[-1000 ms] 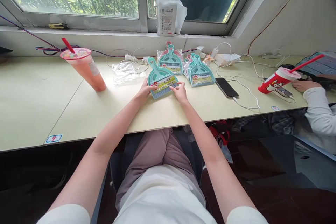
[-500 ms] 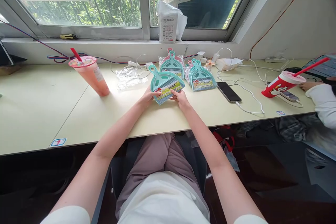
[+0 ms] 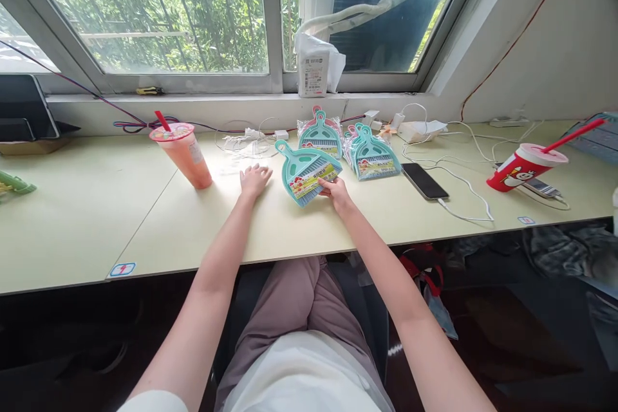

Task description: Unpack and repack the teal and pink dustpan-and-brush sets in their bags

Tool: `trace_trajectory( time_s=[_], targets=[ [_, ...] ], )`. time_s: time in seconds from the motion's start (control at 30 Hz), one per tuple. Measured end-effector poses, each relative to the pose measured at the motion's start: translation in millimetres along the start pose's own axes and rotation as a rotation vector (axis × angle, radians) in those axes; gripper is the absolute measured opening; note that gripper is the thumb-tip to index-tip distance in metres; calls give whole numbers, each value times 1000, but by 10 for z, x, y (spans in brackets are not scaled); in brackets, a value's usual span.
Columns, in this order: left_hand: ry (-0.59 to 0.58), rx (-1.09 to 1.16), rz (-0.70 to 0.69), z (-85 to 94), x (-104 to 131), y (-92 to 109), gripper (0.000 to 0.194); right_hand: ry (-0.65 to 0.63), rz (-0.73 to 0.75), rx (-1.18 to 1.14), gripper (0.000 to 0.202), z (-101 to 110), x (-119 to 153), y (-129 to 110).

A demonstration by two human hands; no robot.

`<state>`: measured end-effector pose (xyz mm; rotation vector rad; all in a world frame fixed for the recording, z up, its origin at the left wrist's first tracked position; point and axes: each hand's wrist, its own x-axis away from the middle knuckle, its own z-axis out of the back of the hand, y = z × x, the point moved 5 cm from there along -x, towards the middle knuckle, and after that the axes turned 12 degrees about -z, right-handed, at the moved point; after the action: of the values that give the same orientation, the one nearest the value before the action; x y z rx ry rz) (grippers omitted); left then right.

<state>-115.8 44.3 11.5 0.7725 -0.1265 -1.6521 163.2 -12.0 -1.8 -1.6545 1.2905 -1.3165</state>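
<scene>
My right hand [image 3: 337, 194] grips the right edge of a small teal dustpan and brush set [image 3: 294, 164], thumb in front. A yellow printed label crosses its bristles, and the set is tilted just above the table. Apart from it, on the left, my left hand [image 3: 255, 180] reaches over the tabletop with its fingers spread and nothing in them. Clear plastic wrap [image 3: 236, 147] lies just beyond those fingers; whether they touch it I cannot tell. Behind the held set are more dustpan sets in clear wrapping, one pile [image 3: 319, 138] at the back and another [image 3: 376, 158] to the right.
A pink drink cup [image 3: 186, 158] with a red straw stands left. To the right are a black phone [image 3: 425, 181] on a white cable and a red drink cup [image 3: 521, 170]. Cables and a charger [image 3: 397, 121] run along the back. A green object [image 3: 17, 183] lies far left.
My left hand has let go of the dustpan set and moved left, its fingers opening. My right hand still holds the set. The view has shifted, and the other person's sleeve is mostly out of sight.
</scene>
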Motion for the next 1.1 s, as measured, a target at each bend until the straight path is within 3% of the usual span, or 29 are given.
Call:
trace_trajectory(
  time_s=[0.07, 0.23, 0.3, 0.43, 0.63, 0.73, 0.93, 1.1],
  targets=[
    [-5, -103, 3, -18, 3, 46, 31, 4, -2, 5, 18, -7, 17, -11],
    [131, -260, -15, 78, 32, 166, 33, -14, -6, 1, 15, -15, 53, -39],
    [120, -296, -11, 86, 39, 152, 43, -17, -14, 3, 14, -14, 51, -40],
    [-31, -198, 23, 8, 47, 89, 28, -38, -10, 29, 15, -22, 35, -35],
    [-19, -33, -92, -7, 73, 271, 41, -46, -9, 23, 13, -19, 32, -30],
    [68, 34, -138, 21, 78, 368, 41, -31, -21, 31, 15, -8, 39, -33],
    [365, 200, -212, 110, 83, 417, 36, -19, -56, 26, 17, 22, 18, -26],
    [482, 257, -262, 149, 97, 387, 32, -18, -79, 41, 21, 49, -32, 13]
  ],
)
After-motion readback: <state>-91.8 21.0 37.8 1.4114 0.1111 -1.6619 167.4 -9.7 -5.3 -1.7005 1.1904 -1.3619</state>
